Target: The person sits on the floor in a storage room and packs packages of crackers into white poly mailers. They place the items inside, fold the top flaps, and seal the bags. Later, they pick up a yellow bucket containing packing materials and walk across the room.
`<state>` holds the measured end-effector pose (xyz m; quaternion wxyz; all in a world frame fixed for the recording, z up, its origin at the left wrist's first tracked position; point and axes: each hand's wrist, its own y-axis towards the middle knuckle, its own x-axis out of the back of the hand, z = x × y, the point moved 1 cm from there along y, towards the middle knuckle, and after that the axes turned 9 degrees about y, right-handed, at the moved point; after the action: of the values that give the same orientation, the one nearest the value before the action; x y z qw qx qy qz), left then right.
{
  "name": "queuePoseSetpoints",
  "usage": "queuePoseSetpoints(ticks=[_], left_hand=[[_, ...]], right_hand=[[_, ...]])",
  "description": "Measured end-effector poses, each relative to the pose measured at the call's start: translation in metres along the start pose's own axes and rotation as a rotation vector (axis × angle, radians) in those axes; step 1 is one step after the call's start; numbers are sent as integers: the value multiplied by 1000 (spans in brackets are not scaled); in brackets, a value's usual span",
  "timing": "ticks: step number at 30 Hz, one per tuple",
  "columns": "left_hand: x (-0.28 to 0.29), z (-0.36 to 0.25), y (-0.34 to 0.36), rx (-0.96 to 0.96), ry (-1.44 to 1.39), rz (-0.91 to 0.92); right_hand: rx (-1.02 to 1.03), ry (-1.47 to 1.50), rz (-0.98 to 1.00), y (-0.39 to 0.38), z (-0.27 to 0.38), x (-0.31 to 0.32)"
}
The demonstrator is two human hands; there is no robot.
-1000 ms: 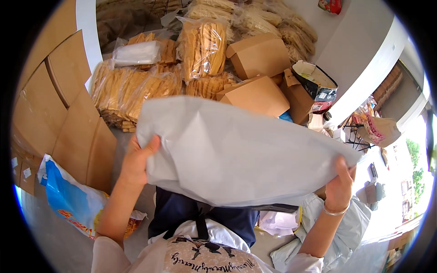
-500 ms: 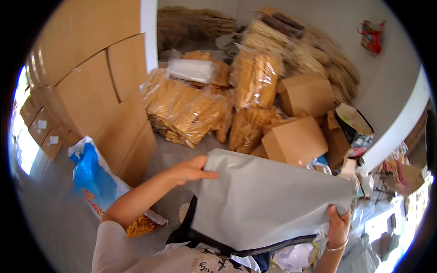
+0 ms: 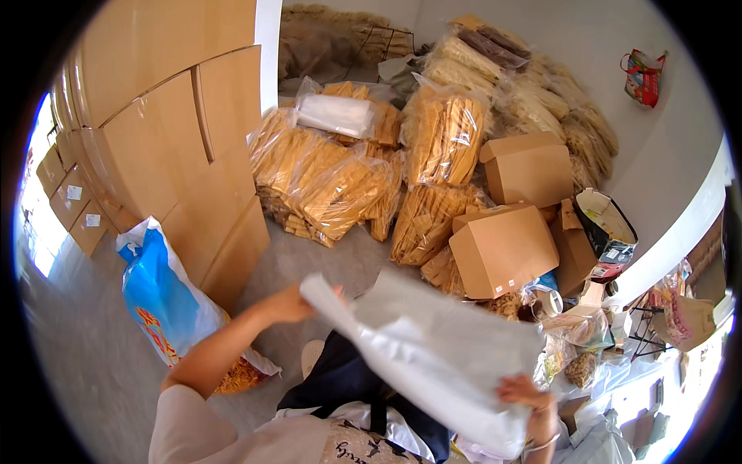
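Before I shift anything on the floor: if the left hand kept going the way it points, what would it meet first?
Likely the closed brown cardboard box, past the large grey plastic bag that the left hand grips; depth is unclear.

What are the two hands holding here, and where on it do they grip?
Both hold one grey plastic bag: the left hand grips its upper left corner, the right hand its lower right edge.

Bare grey floor (image 3: 309, 255) is left open ahead; passage is blocked by stacked cardboard sheets (image 3: 185, 155) left, cardboard boxes (image 3: 506, 247) right.
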<state>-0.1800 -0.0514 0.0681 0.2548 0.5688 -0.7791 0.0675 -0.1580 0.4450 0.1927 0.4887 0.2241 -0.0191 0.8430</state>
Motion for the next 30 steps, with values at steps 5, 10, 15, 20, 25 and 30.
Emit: queuePoseSetpoints(ticks=[5, 10, 15, 20, 25, 30], left_hand=[[-48, 3, -56, -194, 94, 244], [-52, -27, -72, -255, 707, 217], [-50, -21, -77, -219, 442, 263], [-37, -12, -46, 188, -13, 82], [-34, -28, -2, 640, -256, -103], [-53, -7, -11, 651, -239, -121]], right_hand=[[-132, -192, 39, -40, -37, -64], [99, -676, 141, -65, -41, -72], [205, -566, 187, -83, -69, -81], [-411, 1, -120, -72, -76, -64], [-429, 142, -317, -30, -66, -55], [-366, 26, -323, -35, -94, -65]])
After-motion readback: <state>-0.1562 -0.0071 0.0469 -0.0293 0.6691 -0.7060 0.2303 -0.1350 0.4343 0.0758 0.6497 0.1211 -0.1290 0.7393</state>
